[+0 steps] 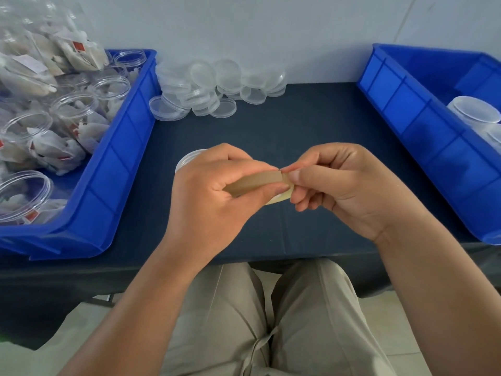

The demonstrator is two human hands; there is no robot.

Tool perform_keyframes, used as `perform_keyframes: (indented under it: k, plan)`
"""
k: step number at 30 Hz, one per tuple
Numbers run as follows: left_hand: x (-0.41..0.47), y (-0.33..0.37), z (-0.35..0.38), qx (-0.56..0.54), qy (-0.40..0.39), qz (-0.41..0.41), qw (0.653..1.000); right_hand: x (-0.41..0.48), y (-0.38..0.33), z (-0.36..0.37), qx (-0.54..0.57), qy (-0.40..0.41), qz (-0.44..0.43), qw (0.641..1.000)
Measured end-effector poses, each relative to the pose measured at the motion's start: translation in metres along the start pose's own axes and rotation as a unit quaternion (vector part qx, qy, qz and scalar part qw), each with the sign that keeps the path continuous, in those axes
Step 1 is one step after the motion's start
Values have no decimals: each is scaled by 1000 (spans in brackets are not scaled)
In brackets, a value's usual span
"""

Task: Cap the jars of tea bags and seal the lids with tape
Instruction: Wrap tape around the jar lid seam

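My left hand (pixel 214 196) gripped the roll of tape (pixel 257 181), fingers curled round its tan cardboard core, above the dark table (pixel 298 126). My right hand (pixel 333 183) pinched the roll's edge between thumb and forefinger; I could not tell whether it held the tape's loose end. Most of the roll lay hidden between my hands. Behind my left hand only an arc of a jar (pixel 189 158) showed on the table, the rest covered by my knuckles. The red tags (pixel 78 46) on the tea bags carried print too small and blurred to read. Open jars (pixel 73 104) crowded the left blue bin (pixel 122 147), several cut off at the frame's edge. Loose lids (pixel 217 82) lay heaped by the wall, and a capped jar (pixel 473 109) stood in the right blue bin (pixel 406 109), with another beside it mostly out of view
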State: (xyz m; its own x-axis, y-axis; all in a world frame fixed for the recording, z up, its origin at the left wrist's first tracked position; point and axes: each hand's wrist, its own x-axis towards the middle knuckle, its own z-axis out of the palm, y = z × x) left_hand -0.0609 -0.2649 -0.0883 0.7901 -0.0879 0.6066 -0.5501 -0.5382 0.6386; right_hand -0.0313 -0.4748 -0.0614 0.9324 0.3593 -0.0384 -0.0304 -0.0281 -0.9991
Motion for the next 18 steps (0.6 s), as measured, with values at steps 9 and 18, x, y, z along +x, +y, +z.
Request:
perform_keyframes:
  k: [9,18]
  plan:
    - [1,-3,2,25,19,17,999,1,7,-2,33,-8,6,999]
    - [0,-8,6,59,29,46,997,4,14,-2,45,2,1,999]
